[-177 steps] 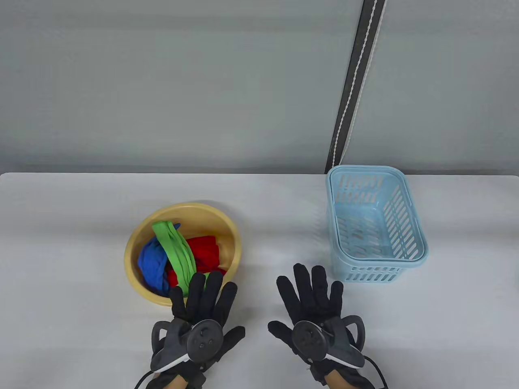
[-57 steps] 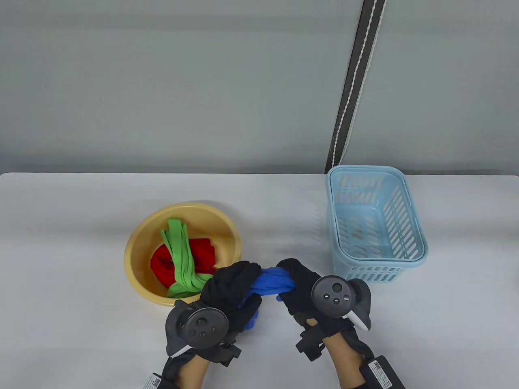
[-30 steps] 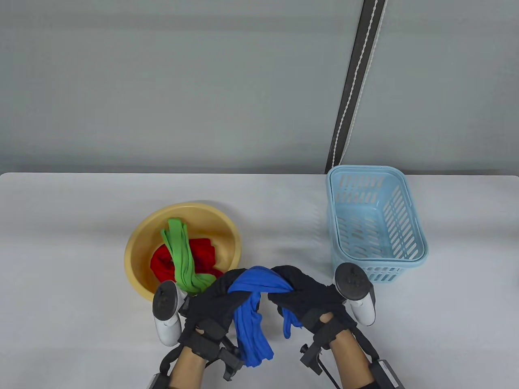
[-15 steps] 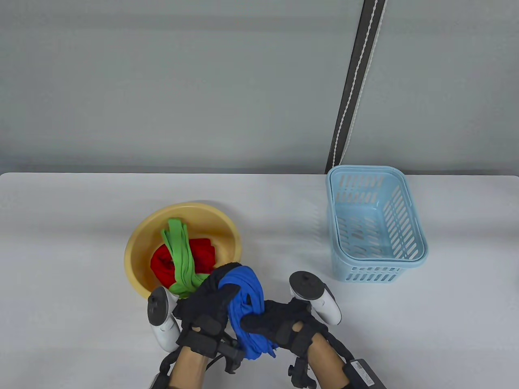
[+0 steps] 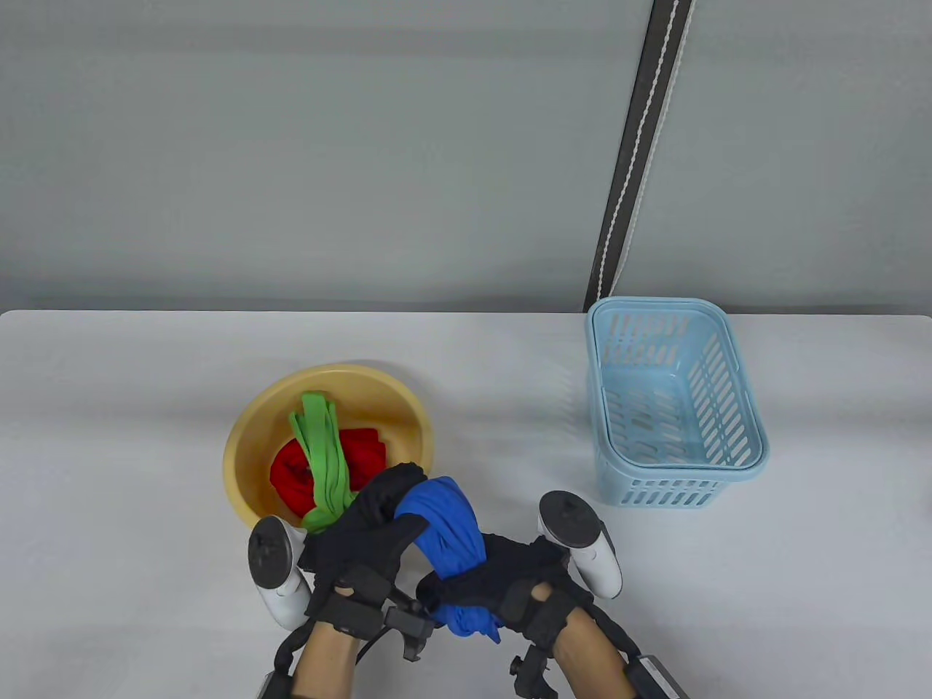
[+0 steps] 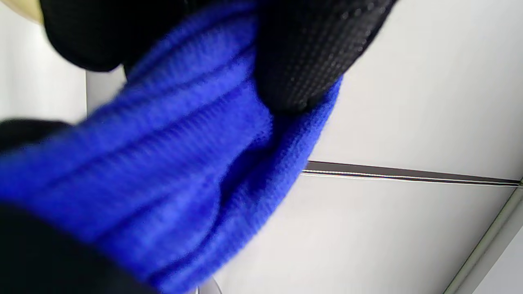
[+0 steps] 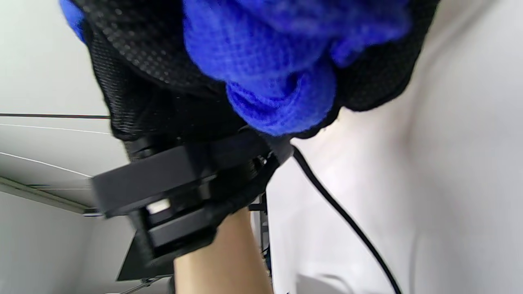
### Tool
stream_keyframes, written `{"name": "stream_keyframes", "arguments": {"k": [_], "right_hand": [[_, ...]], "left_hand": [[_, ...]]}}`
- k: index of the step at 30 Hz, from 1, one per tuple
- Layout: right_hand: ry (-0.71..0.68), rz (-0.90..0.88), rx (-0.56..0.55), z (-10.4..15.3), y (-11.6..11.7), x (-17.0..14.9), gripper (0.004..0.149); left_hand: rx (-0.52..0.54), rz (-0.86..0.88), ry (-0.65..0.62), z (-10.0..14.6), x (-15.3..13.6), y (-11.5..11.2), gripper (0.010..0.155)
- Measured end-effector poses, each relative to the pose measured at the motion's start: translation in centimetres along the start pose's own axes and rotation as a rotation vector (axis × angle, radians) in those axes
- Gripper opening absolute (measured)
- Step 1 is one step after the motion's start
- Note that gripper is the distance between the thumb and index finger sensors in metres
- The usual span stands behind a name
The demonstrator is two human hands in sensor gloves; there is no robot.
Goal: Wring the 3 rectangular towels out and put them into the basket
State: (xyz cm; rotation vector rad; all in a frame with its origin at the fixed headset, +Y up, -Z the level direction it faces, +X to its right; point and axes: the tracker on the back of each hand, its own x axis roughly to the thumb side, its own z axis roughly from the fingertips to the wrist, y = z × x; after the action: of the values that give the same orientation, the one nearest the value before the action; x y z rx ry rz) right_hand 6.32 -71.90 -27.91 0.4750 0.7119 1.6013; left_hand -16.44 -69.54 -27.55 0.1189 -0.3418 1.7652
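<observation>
A twisted blue cloth towel is gripped at one end by the left hand and at the other by the right hand, above the white table in front of the yellow round plastic basin. Its lower end is largely hidden behind the right glove. A red towel is partly covered by a green towel in the basin. The pale blue slotted plastic basket stands apart to the right.

Blue towel — now twisted tighter, bunched.
</observation>
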Motion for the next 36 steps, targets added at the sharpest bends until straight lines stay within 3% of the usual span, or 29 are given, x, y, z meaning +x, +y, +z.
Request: {"name": "stream_keyframes", "arguments": {"k": [8,11,17,20,22,24,27,30,32,36], "right_hand": [[-0.032,0.061,-0.033,0.1,0.4,0.6,0.063],[-0.036,0.073,-0.083,0.5,-0.6,0.5,0.055],[-0.038,0.145,-0.103,1.1,-2.2,0.4,0.052],[-0.007,0.211,-0.137,1.6,-3.1,0.1,0.051],[0.038,0.24,-0.171,1.9,-3.8,-0.2,0.05],[0.067,0.256,-0.191,2.2,-4.5,-0.5,0.05],[0.088,0.221,-0.175,2.3,-5.2,-0.8,0.05],[0.121,0.237,-0.085,2.1,-5.1,-0.9,0.05],[0.141,0.225,-0.004,1.9,-4.7,-1.0,0.05],[0.12,0.15,0.132,1.4,-3.8,-1.0,0.051]], "left_hand": [[0.051,0.002,-0.013,-0.1,0.1,0.9,0.055],[-0.089,-0.17,0.013,-0.2,0.6,1.5,0.055],[-0.095,-0.29,0.003,-0.2,0.6,0.9,0.057],[-0.131,-0.556,-0.078,0.1,1.5,0.2,0.066],[-0.148,-0.818,-0.198,0.5,2.4,-0.8,0.074],[-0.234,-1.135,-0.352,1.1,3.2,-2.5,0.08],[-0.375,-1.443,-0.502,2.1,3.1,-5.6,0.094],[-0.487,-1.674,-0.657,2.9,2.3,-8.2,0.105],[-0.536,-1.731,-0.717,3.1,1.9,-9.3,0.109],[-0.609,-1.82,-0.743,3.1,0.7,-10.2,0.109]]}}
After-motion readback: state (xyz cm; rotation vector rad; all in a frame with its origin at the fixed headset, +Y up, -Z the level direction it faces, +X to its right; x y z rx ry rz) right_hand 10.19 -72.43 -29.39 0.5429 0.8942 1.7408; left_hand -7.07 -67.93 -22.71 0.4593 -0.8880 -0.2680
